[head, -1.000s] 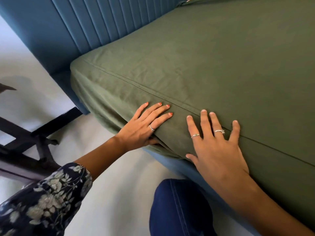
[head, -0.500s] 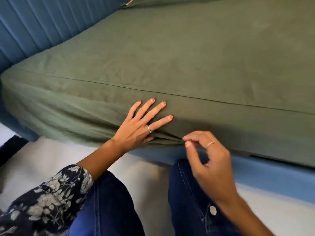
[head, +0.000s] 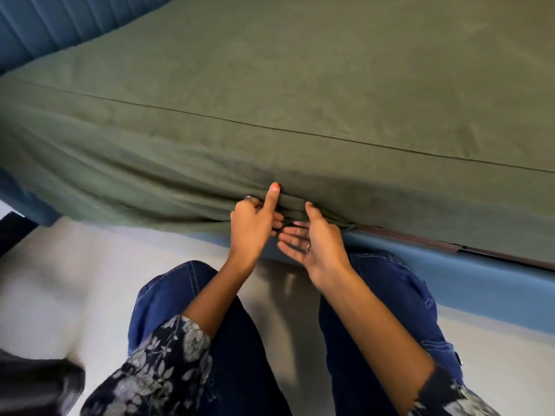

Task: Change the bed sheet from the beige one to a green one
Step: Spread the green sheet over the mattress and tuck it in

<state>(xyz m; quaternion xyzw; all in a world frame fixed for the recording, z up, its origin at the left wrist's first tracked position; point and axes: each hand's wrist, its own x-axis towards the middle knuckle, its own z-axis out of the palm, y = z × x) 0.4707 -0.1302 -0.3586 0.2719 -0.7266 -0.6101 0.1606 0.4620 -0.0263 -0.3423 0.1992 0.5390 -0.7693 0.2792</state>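
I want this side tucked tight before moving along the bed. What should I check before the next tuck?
1. Green sheet covers the top: ok.
2. Beige sheet gone from view: ok.
3. Left hand has a grip on the sheet's hem: ok.
4. Right hand ready, palm up at the hem: ok.
5. Hem tucked to the right, above the bed frame: not ok, a dark gap shows.
6. Far side tucked: cannot tell.

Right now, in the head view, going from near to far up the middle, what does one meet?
Jeans-clad knees → the two hands, left hand and right hand, at the sheet's lower edge → green sheet over the mattress side and top → blue headboard at far left.
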